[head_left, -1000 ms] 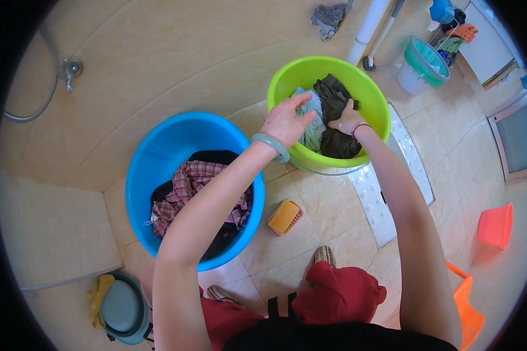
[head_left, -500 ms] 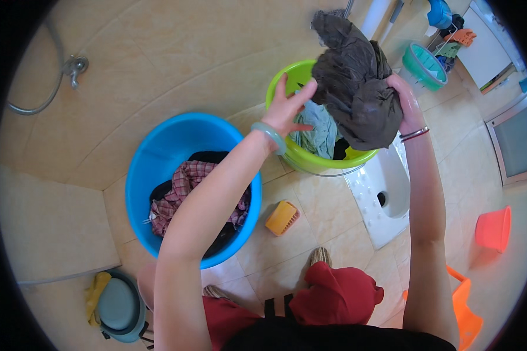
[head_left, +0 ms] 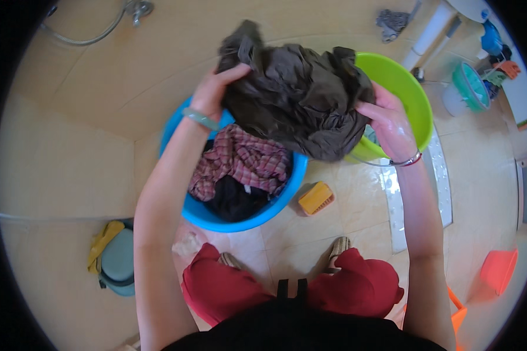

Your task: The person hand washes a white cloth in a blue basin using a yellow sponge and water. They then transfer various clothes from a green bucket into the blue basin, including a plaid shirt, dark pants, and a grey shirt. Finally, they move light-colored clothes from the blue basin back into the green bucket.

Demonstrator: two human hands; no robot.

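Observation:
Between my two hands hangs a bunched dark brown garment. My left hand grips its left side, thumb on top of the cloth. At the opposite side, my right hand pinches the garment's edge. The cloth spans from above the blue basin to the rim of the lime-green bucket, hiding part of both. In the basin lie a red plaid shirt and black clothing. A little pale cloth shows inside the bucket beside my right wrist.
A yellow brush or soap-like block lies on the tiles right of the basin. The squat toilet is set in the floor behind my right forearm. A red bucket stands far right, a grey-blue tub at left. A tap juts from the wall.
The dark garment has moved left from above the green bucket toward the blue basin. My left hand, earlier open and empty, now holds it too. The view has shifted.

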